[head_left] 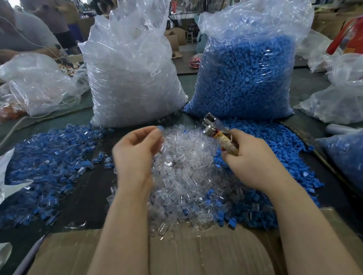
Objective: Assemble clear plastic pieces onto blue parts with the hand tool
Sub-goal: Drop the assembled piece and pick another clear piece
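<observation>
The two big sacks at the back dominate the bench: the bag of clear pieces [133, 75] on the left and the bag of blue parts [247, 72] on the right, standing upright and just beside each other, I'd guess as bulk stock to top up the loose piles in front. Left of me sits a wide spread of finished blue-and-clear assemblies [50, 160], kept well apart from the raw stuff so nothing gets mixed. Dead centre is the loose clear pile [184, 175], with the loose blue pile [274, 154] touching it on the right, both within easy reach. A cardboard box flap [189, 259] lies under my forearms and catches a few strays.

My hands are apart. My right hand [247, 157] is wrapped around the taped handle of the hand tool [214, 129], metal head pointing up and away. My left hand [137, 153] hovers over the clear pile, fingers curled, fingertips pinching something small and blue-ish; it's blurred, so I can't tell exactly what. Other bags [38, 83] crowd both sides, but nothing blocks the piles.
</observation>
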Demonstrator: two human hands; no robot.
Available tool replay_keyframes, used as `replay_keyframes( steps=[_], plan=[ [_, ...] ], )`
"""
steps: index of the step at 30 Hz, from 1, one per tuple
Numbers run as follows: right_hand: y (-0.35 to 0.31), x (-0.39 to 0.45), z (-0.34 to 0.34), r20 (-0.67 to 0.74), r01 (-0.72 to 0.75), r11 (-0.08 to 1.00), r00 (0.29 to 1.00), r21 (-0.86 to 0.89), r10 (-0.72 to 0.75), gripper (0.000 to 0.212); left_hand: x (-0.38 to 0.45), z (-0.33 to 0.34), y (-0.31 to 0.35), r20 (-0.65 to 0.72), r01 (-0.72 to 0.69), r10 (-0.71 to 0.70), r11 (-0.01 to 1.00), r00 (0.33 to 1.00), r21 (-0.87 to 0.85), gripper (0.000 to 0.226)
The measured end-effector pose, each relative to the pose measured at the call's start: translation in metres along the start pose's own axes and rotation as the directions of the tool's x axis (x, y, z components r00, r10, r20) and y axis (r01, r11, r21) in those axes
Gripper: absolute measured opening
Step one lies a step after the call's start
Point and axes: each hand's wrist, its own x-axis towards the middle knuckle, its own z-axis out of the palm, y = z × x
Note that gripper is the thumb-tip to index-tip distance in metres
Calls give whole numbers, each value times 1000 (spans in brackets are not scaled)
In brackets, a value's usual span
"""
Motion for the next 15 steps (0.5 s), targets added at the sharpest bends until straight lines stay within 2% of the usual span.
replay_keyframes(
  steps=[2, 5, 8, 12, 15],
  plan=[
    [5, 1, -1, -32, -48, 999, 998, -18, 47, 11, 14, -27, 1, -166, -34, 61, 987, 984, 159, 14],
    [14, 2, -2, -48, -134, 985, 990, -106, 130, 13, 29, -67, -4, -402, 30, 143, 919, 905, 394, 18],
    [21, 3, -2, -71, -203, 957, 979, -209, 192, 10, 37, -89, -13, -536, 125, 175, 870, 826, 477, 18],
    [26, 3, 1, -100, -260, 928, 965, -266, 241, 11, 38, -91, -19, -514, 137, 225, 808, 828, 574, 28],
    [28, 3, 2, -133, -292, 910, 955, -294, 264, 13, 36, -87, -20, -390, 107, 301, 658, 870, 745, 30]
  ],
)
